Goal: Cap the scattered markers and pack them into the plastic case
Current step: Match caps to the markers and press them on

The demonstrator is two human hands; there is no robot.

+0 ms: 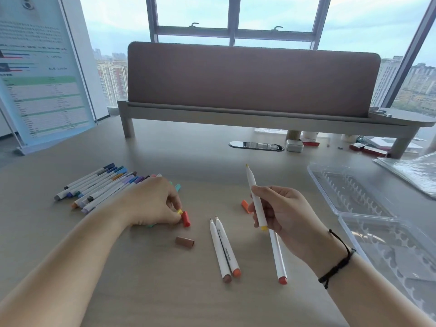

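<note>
The right hand (pixel 280 215) grips the yellow marker (pixel 256 199) tip-up, ready for capping. The left hand (pixel 153 204) pinches its yellow cap (pixel 180 211) off the desk (pixel 165 267). The open plastic case (pixel 368 201) waits far right.

Head-worn wide camera looks forward and down, close over the desk (pixel 165 291).

White marker (pixel 256 204) with yellow tip and yellow end; beside it an orange cap (pixel 245 206); left of it red cap (pixel 186 218), yellow cap (pixel 180 211), brown cap (pixel 184 242)
</note>
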